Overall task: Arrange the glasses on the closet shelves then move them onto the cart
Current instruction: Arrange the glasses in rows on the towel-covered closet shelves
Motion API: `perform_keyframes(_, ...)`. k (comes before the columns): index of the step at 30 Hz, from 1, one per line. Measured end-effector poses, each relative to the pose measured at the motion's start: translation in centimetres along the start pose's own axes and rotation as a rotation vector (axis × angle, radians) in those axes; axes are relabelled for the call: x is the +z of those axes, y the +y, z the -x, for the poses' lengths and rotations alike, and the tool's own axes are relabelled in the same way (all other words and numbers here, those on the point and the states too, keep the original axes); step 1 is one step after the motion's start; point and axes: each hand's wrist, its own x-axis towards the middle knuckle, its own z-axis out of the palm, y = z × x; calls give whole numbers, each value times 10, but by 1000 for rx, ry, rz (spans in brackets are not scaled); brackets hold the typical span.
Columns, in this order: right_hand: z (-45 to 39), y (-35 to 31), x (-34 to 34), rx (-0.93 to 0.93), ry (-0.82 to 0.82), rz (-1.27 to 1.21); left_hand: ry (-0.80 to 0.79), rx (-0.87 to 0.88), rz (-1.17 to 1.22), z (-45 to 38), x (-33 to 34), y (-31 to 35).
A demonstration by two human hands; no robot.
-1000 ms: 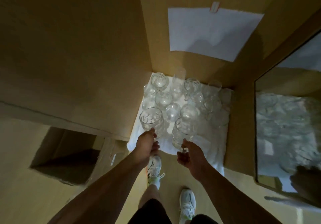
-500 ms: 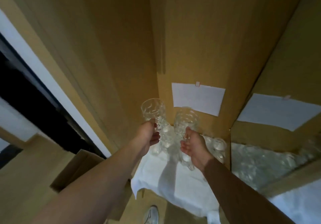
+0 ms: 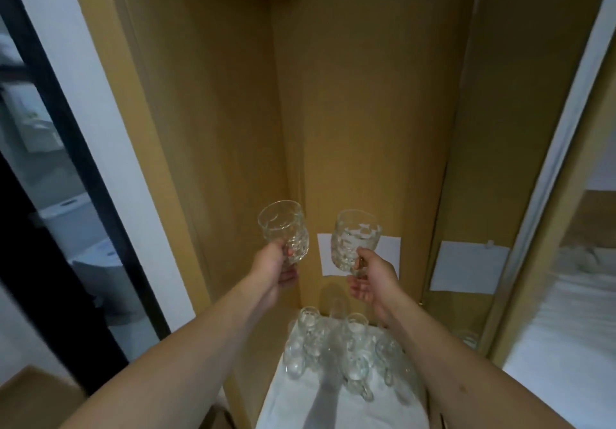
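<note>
My left hand grips a cut-glass goblet by its lower bowl, raised inside the wooden closet. My right hand holds a second patterned goblet the same way, just to the right and at about the same height. Both glasses are upright and apart from each other. Below them several more clear glasses stand crowded on a white cloth that covers a low closet shelf.
Tall wooden closet walls enclose the space. White paper sheets are taped to the back panel. A mirrored sliding door stands on the right, a dark doorway on the left.
Both hands have lifted their goblets from the cloth up into the closet space, and my view has tilted upward with them.
</note>
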Motion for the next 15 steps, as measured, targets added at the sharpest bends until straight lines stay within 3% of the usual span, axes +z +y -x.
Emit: perform_keyframes(15, 116, 23, 17, -153, 164, 40, -238, 44, -59, 53, -61, -2)
